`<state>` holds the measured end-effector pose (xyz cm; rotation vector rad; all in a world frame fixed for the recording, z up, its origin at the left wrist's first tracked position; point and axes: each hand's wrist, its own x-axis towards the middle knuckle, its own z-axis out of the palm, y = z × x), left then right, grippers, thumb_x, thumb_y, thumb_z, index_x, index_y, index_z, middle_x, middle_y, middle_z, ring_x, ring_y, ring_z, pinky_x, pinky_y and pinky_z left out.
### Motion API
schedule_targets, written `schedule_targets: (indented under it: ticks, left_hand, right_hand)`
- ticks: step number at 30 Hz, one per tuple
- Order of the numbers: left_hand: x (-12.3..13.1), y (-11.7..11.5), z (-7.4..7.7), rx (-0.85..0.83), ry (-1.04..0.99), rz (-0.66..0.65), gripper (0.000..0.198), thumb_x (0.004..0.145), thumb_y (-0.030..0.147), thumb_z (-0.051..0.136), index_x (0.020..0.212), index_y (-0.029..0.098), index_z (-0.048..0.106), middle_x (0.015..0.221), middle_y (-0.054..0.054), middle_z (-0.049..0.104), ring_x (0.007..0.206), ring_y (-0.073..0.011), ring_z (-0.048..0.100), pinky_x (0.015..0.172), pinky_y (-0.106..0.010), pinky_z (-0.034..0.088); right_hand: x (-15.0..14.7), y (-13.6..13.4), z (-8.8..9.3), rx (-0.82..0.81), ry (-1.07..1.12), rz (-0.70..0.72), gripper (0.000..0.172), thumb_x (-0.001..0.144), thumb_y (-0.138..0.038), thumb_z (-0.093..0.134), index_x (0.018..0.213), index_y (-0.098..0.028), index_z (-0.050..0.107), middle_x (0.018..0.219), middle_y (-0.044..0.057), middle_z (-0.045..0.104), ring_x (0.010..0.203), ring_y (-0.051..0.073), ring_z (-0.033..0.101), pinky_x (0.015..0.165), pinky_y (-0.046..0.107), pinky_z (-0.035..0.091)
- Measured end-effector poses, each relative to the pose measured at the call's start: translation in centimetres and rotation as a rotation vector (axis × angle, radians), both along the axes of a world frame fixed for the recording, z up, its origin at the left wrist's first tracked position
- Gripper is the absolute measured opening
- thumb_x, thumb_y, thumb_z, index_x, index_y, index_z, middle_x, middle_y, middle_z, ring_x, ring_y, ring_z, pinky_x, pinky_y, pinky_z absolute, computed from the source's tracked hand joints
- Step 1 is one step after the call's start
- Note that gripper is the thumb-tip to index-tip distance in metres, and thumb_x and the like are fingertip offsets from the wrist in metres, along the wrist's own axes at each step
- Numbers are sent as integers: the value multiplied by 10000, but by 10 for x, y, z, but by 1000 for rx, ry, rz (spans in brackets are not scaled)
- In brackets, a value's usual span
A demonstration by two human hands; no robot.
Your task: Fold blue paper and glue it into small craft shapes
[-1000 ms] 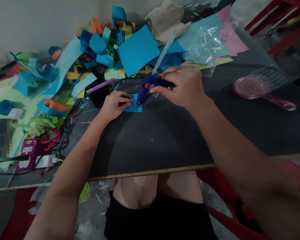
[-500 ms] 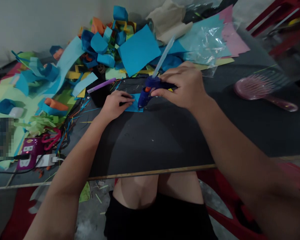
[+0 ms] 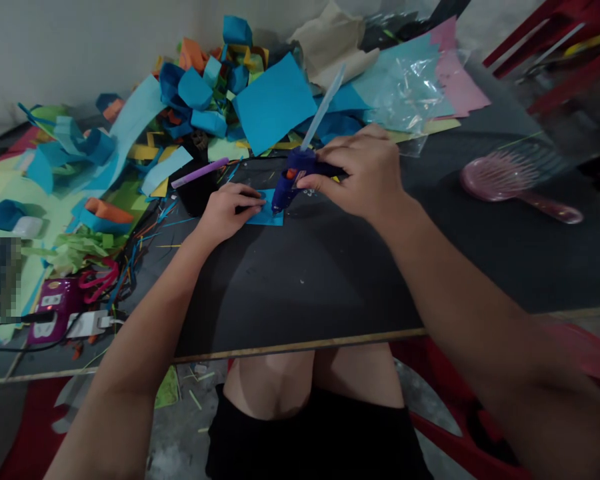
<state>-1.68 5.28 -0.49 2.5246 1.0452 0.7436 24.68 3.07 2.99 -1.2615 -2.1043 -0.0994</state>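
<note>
A small blue paper piece (image 3: 275, 219) lies on the dark table (image 3: 300, 300). My left hand (image 3: 226, 212) rests on its left part, fingers together and pressing it down. In my right hand (image 3: 363, 170) is a dark blue glue gun (image 3: 293, 177), gripped by its handle. The gun's nozzle points down at the paper's right part, touching it or just above it. A long translucent glue stick (image 3: 324, 107) rises from the gun's back end. Whatever glue is under the nozzle cannot be made out.
Behind the hands lies a heap of blue, orange and yellow paper pieces (image 3: 195, 88). A purple pen (image 3: 200, 172) rests on a black container (image 3: 197, 195). At the right is a pink hairbrush (image 3: 495, 179). A purple power strip (image 3: 57, 310) with cables sits at the left.
The whole view has shifted slightly. On the paper, the glue gun's nozzle has moved a little away from the front edge. Both hands keep their holds.
</note>
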Motion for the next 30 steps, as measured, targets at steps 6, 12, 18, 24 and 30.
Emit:
schedule_targets:
  ticks: [6, 12, 18, 24, 30]
  left_hand:
    - [0, -1, 2, -9, 9, 5, 161, 889, 258, 648, 983, 268, 778, 1071, -30, 750, 1028, -202, 676, 936, -386, 525]
    - [0, 0, 1, -14, -2, 15, 169, 889, 265, 638, 977, 271, 782, 1069, -33, 753, 1036, -205, 679, 946, -395, 534]
    - [-1, -1, 1, -12, -17, 0, 183, 909, 274, 614, 983, 271, 781, 1065, -45, 752, 1026, -207, 682, 931, -395, 539]
    - [-1, 1, -2, -8, -11, 10, 169, 894, 260, 630, 972, 275, 780, 1060, -34, 754, 1027, -198, 680, 957, -403, 531]
    - [-1, 0, 0, -9, -8, 3, 175, 899, 265, 624, 982, 265, 777, 1062, -41, 750, 1028, -206, 679, 939, -395, 536]
  right_hand:
    - [1, 1, -2, -22, -7, 16, 580, 848, -729, 488, 978, -230, 754, 1007, 110, 765, 951, 327, 697, 915, 501, 468]
    - [1, 2, -2, -10, -4, 21, 593, 847, -736, 480, 990, -227, 751, 1014, 110, 762, 953, 317, 699, 914, 497, 464]
    - [1, 2, -1, -14, -4, 11, 578, 848, -736, 482, 1005, -248, 749, 1019, 93, 765, 953, 314, 700, 912, 494, 463]
    - [-1, 2, -1, -29, -16, 31, 571, 855, -722, 487, 989, -237, 756, 1013, 98, 767, 951, 316, 703, 920, 496, 461]
    - [0, 2, -2, -32, 13, 10, 618, 851, -744, 462, 999, -221, 757, 1022, 113, 762, 968, 321, 696, 914, 493, 462]
